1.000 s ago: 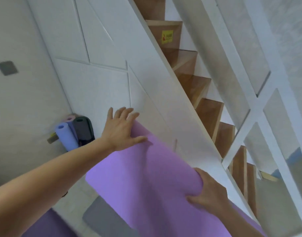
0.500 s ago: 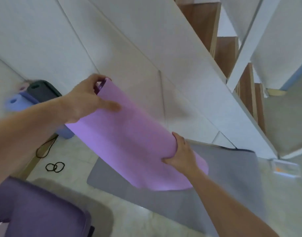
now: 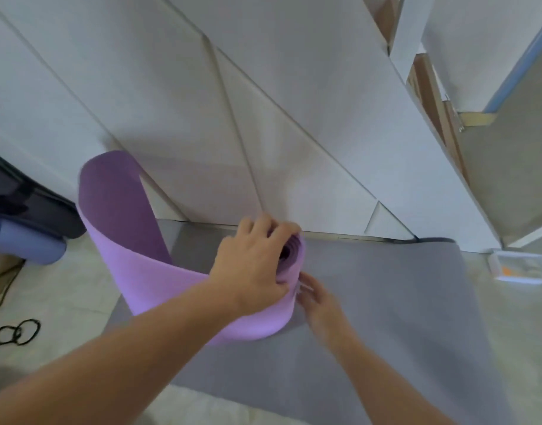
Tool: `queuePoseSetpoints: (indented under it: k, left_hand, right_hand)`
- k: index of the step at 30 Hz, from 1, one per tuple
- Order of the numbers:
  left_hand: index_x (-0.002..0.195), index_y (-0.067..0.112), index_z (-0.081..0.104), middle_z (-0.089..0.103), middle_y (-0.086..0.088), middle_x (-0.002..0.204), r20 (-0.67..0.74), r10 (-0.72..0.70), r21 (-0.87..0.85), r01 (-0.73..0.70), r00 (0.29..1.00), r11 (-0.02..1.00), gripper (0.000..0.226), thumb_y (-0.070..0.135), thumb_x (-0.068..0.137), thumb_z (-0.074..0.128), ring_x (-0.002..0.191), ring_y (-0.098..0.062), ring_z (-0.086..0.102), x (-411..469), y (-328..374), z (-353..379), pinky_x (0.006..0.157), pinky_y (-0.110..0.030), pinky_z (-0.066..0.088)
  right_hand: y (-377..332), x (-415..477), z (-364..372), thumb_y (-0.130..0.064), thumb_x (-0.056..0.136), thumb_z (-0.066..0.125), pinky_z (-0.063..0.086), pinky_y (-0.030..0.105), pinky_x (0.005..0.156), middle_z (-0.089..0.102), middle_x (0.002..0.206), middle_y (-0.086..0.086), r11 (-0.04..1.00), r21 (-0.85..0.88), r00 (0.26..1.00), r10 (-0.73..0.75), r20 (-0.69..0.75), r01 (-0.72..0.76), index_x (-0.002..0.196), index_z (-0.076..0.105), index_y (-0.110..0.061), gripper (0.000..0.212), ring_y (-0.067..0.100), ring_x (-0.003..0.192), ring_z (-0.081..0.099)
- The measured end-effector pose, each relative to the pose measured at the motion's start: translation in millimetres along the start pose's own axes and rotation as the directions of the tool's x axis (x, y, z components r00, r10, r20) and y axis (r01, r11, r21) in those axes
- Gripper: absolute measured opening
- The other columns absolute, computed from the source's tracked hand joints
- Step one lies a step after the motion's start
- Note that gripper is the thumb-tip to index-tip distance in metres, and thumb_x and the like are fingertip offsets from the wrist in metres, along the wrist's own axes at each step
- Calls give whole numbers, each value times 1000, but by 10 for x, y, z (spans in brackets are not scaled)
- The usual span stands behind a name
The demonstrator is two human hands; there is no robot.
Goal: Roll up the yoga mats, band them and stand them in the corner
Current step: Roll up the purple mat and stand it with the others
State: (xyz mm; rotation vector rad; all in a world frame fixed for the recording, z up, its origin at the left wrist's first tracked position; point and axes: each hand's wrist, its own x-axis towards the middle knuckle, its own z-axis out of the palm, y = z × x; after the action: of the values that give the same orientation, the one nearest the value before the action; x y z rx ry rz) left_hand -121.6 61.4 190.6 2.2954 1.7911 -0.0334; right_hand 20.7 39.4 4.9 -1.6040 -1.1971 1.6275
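**Head camera: purple mat partly unrolled, held on end over the grey mat**

Head view looks down at a purple mat (image 3: 159, 280) standing on end on a grey mat (image 3: 386, 302) that lies flat on the pale tiled floor (image 3: 58, 296). Only the right part of the purple mat is rolled; its loose end curls away to the left and rises in a tall, open loop, with the darker inner face showing.

The left hand (image 3: 251, 265) sits on top of the rolled part, fingers curled over the upper edge of the spiral and thumb against the outer layer, gripping it. The right hand (image 3: 317, 299) is lower, just to the right of the roll, with its fingers fairly straight and reaching toward the side of the roll; motion blur hides whether the fingertips touch it.

At the left edge, 2 rolled mats lean in the corner against the white panelled wall (image 3: 263, 118) under the stairs: a black mat (image 3: 33, 210) and, in front of it, a blue mat (image 3: 24, 243). 2 black bands (image 3: 16, 332) lie on the floor near the lower left, well apart from the purple mat. A small clear box (image 3: 521, 266) with something orange inside sits on the floor at the right, beyond the grey mat's edge.
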Motion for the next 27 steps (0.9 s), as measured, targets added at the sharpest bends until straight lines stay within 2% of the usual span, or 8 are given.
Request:
queuePoseSetpoints:
  k: [4, 6, 11, 14, 16, 19, 23, 27]
  left_hand:
    - [144, 35, 29, 38, 10, 136, -37, -15, 10, 16, 999, 1000, 79, 45, 76, 68, 121, -20, 40, 229, 88, 414, 84, -35, 41]
    - [143, 31, 29, 42, 10, 136, -90, 7, 11, -6, 996, 1000, 82, 44, 73, 70, 119, -20, 43, 370, 126, 443, 83, -35, 42]
    - [140, 22, 41, 52, 6, 125, -109, 41, 97, -30, 993, 995, 84, 45, 64, 72, 105, -22, 52, 394, 13, 472, 69, -31, 36]
    - [131, 15, 54, 60, 2, 119, -154, 68, 127, -49, 986, 991, 86, 47, 54, 74, 93, -25, 59, 381, -167, 613, 58, -31, 39]
    - [136, 15, 51, 59, 2, 125, -144, 42, 138, -22, 989, 990, 92, 52, 55, 73, 94, -25, 58, 383, -271, 608, 57, -30, 37]
    - [140, 16, 43, 52, 4, 127, -106, -11, 142, 26, 994, 990, 98, 68, 60, 62, 99, -25, 53, 347, -370, 501, 54, -29, 36]
    - [137, 20, 45, 53, 4, 120, -101, -54, 142, 69, 993, 987, 86, 68, 68, 59, 97, -25, 52, 354, -474, 486, 54, -29, 33]
    - [143, 28, 32, 41, 7, 131, 4, -129, 51, 128, 992, 990, 80, 63, 77, 64, 114, -22, 44, 355, -629, 401, 70, -32, 39]
  right_hand:
    - [-715, -23, -303, -27, 107, 42, 52, 25, 88, 71, 122, -5, 928, 368, 998, -43, -53, 60, 129, 66, -17, 33, 4, 113, 64]
    - [-964, -7, -306, -35, 108, 36, 54, 21, 88, 74, 113, -4, 932, 343, 993, -108, -53, 120, 123, 67, -14, 40, 1, 103, 68]
    - [-1211, 99, -208, -39, 109, 35, 39, 26, 110, 62, 134, -8, 969, 171, 984, -174, -48, 179, 136, 58, -24, 38, 2, 124, 56]
    - [-1140, 180, -90, -26, 110, 36, 42, 9, 87, 68, 106, -17, 975, 132, 984, -176, -39, 179, 107, 64, -32, 29, -14, 96, 61]
    - [-1175, 239, 22, -25, 110, 35, 42, 3, 79, 69, 104, -12, 981, 106, 987, -159, -27, 161, 107, 65, -27, 30, -10, 93, 63]
    - [-1346, 244, 156, -32, 110, 31, 42, 15, 86, 64, 107, -9, 989, -25, 989, -145, -6, 145, 119, 65, -21, 37, 4, 99, 59]
    - [-1376, 294, 284, -31, 110, 32, 40, 3, 69, 66, 91, -16, 992, 3, 992, -126, -15, 126, 101, 66, -25, 35, -16, 76, 59]
    - [-1462, 353, 435, -39, 109, 32, 43, 7, 65, 71, 97, -2, 997, 39, 998, -65, 27, 63, 100, 71, -18, 45, 7, 87, 64]
